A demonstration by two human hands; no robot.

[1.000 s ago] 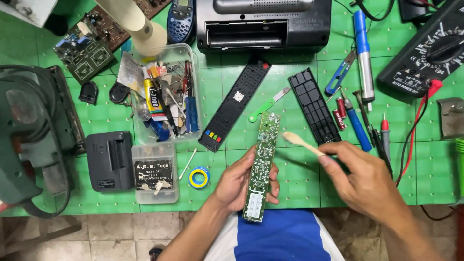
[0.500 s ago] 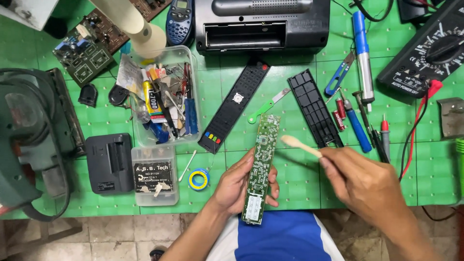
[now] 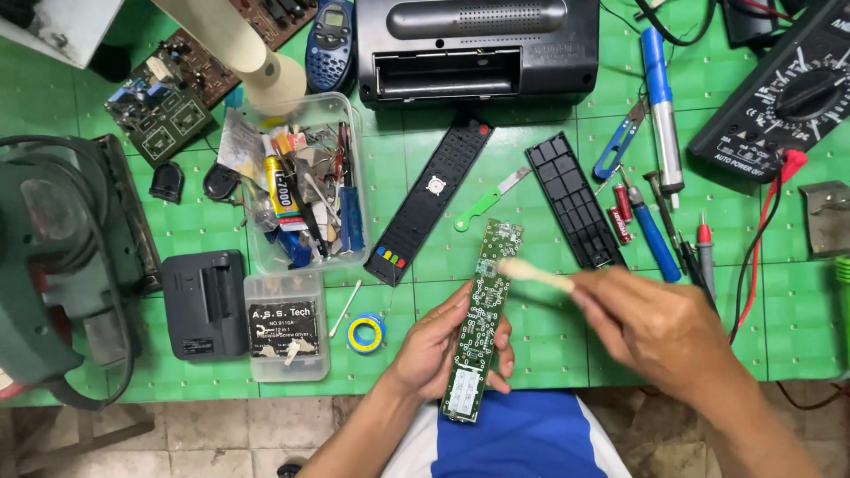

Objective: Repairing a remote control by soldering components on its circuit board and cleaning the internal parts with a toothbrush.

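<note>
Fingers of the left hand [image 3: 438, 345] wrap a long green circuit board [image 3: 482, 323], held upright over the green desk [image 3: 531, 354] near its front edge. The right hand [image 3: 660, 323], blurred, pinches a pale brush [image 3: 531, 273], its tip touching the board. A black remote shell [image 3: 431, 199] lies just beyond.

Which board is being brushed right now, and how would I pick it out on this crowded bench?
Start at the big black radio-like unit at the top middle of the green tiled bench and come straight down to the near edge. There the left hand holds a long, narrow green circuit board, with a pale brush from the right hand on it. Unlike the black remote shells lying flat, it is green and lifted.
</note>
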